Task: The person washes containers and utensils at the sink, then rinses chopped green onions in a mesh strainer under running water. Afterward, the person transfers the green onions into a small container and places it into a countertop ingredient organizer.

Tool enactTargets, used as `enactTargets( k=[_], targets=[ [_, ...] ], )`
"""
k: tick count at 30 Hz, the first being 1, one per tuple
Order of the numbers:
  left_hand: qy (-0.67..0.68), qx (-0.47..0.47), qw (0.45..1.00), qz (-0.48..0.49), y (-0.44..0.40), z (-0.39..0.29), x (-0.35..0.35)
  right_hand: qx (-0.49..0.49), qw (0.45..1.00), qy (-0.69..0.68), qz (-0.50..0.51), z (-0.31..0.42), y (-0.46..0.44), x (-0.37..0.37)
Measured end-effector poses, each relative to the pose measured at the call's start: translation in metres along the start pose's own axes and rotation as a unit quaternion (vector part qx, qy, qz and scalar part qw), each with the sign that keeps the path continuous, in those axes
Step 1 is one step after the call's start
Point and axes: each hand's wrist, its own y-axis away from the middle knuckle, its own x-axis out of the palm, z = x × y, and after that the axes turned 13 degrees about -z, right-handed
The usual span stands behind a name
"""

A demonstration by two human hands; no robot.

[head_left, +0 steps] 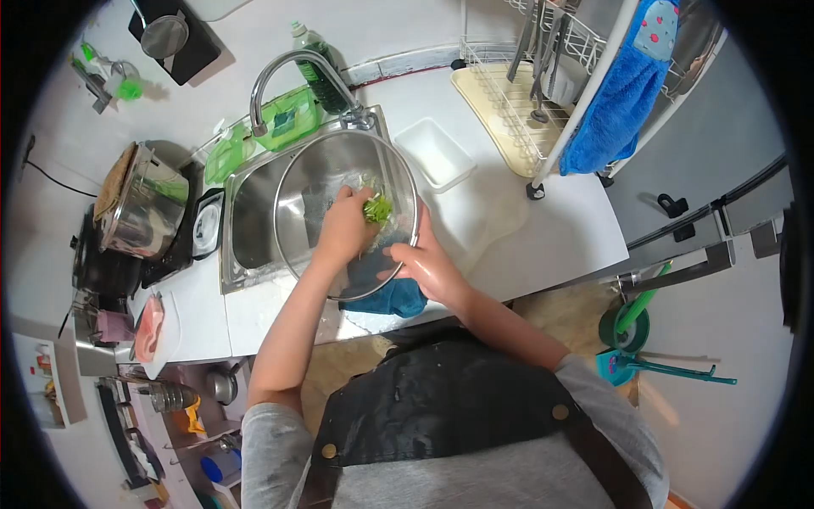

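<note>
My left hand [346,227] is closed around a small bunch of green leafy vegetable [378,209], inside a large round mesh strainer with a metal rim [278,222]. The strainer is tilted over the right part of the steel sink [257,208]. At its right side, my right hand [428,261] grips the rim, with the thumb on the inner side. Pale bits lie in the mesh near the greens. A blue cloth [398,299] is at the counter's front edge, below the strainer.
A curved faucet [292,58] arches over the sink's back. Behind stands a green bottle [318,72]. A white tub [435,154] sits right of the sink, near a dish rack [509,102]. Pots [144,204] and a plate of meat [153,331] are at the left.
</note>
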Motion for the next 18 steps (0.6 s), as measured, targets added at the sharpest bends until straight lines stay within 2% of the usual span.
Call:
enactTargets(
  k=[3, 6, 9, 12, 15, 18],
  targets=[
    [0.016, -0.007, 1.0, -0.004, -0.012, 0.01, -0.004, 0.068, 0.996, -0.02, -0.049, 0.014, 0.003, 0.008],
    [0.043, -0.033, 0.998, -0.018, -0.026, 0.016, -0.014, 0.083, 0.993, -0.019, -0.087, 0.014, -0.002, 0.005],
    [0.086, -0.041, 0.995, -0.029, -0.039, 0.019, -0.029, 0.1, 0.991, -0.023, -0.086, 0.007, -0.008, -0.005],
    [0.084, -0.002, 0.996, -0.039, -0.041, 0.015, -0.034, 0.103, 0.99, -0.041, -0.092, 0.005, -0.01, -0.008],
    [0.09, -0.01, 0.996, -0.01, -0.044, 0.008, -0.037, 0.092, 0.991, -0.047, -0.086, 0.006, -0.016, -0.008],
    [0.127, -0.094, 0.987, 0.017, -0.061, -0.004, -0.059, 0.099, 0.992, -0.058, -0.061, 0.01, -0.025, -0.009]
  ],
)
